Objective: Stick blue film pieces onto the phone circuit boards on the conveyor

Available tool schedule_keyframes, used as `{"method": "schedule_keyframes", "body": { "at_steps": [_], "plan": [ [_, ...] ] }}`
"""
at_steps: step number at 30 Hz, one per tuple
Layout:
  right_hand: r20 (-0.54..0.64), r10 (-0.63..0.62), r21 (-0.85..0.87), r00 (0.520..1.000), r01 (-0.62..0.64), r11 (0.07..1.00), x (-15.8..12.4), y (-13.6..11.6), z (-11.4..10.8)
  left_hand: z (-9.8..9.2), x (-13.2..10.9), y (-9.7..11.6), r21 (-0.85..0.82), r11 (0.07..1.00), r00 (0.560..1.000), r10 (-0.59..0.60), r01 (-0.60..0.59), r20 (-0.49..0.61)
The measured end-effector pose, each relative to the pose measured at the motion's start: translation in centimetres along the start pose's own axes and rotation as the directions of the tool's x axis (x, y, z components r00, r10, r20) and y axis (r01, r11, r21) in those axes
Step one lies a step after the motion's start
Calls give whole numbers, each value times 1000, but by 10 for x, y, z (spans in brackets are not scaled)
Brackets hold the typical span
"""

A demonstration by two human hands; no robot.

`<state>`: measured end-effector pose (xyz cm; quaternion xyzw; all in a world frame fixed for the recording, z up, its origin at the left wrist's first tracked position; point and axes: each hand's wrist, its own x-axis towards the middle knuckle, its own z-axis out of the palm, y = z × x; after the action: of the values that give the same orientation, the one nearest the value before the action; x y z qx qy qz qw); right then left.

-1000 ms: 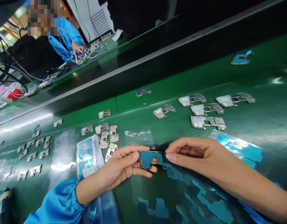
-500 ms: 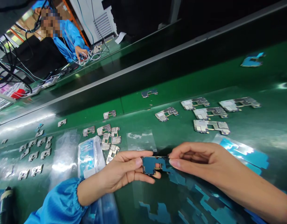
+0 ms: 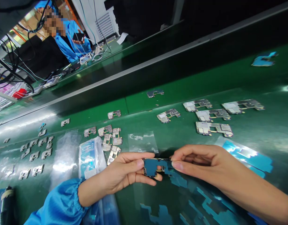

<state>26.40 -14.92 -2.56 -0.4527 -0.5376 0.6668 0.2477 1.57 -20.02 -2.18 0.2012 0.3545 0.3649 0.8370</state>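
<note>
A circuit board with a blue film on its face (image 3: 150, 167) is held up over the front of the green table (image 3: 125, 193). My left hand (image 3: 132, 168) is closed on its left end, thumb on top and fingers beneath. At the board's right end, my right hand (image 3: 188, 159) pinches the edge between thumb and index finger; whether it grips the board or only the film is hard to tell. Cut blue film pieces (image 3: 211, 206) lie below the hands.
Several bare boards (image 3: 214, 128) lie at the right, more (image 3: 107, 140) at centre left and far left. Plastic-bagged blue sheets (image 3: 87, 156) lie beside my left forearm. A dark cylindrical tool (image 3: 7, 203) is at bottom left. Beyond the ledge sits a person in blue (image 3: 72, 40).
The view has shifted slightly. Both hands keep their hold on the board with hardly any movement. The person across now holds up a dark flat object.
</note>
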Motion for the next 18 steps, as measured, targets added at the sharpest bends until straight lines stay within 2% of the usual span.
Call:
{"method": "schedule_keyframes", "body": {
  "at_steps": [18],
  "plan": [
    [19,8,27,1000,-9,1000,1,11,-2,2,0,1,12,1000,1000,-1,1,-3]
  ]
}}
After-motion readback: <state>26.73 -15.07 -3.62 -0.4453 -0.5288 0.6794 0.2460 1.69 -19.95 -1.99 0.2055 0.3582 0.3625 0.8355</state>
